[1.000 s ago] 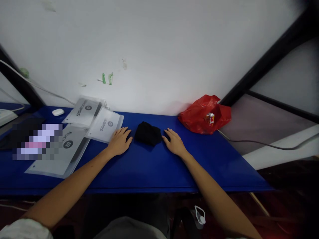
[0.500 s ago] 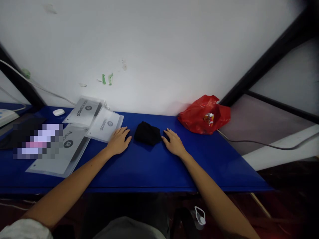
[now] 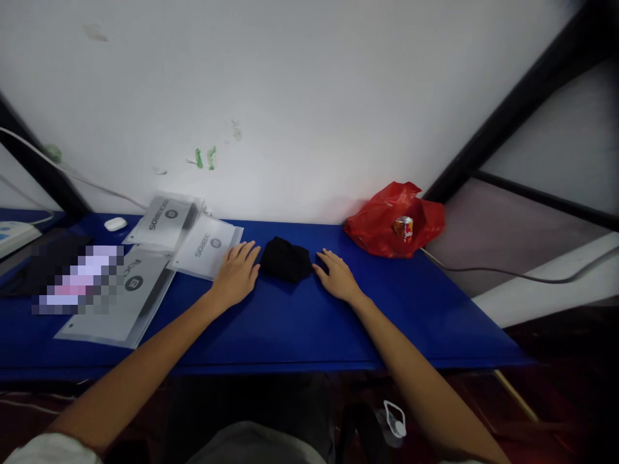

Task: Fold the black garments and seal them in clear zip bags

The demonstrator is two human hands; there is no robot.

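Note:
A folded piece of black cloth (image 3: 286, 260) lies on the blue table (image 3: 271, 328) between my two hands. My left hand (image 3: 236, 272) is palm down just left of the cloth, fingers spread, with its fingertips by the right edge of a small printed plastic pouch (image 3: 206, 248). On the other side, my right hand (image 3: 337, 277) rests flat with fingers apart, its fingertips at or very near the cloth's right edge; whether they touch I cannot tell. Neither hand holds anything.
More printed plastic pouches (image 3: 116, 299) lie at the left, beside a blurred-out patch (image 3: 80, 277) and a small white case (image 3: 115, 224). A red plastic bag (image 3: 387, 222) sits at the back right against the white wall (image 3: 300, 96). A cable (image 3: 503, 278) runs off right.
My left hand has shifted slightly right and forward, a little closer to the black cloth. My right hand and the cloth stay in place. The view has tilted slightly.

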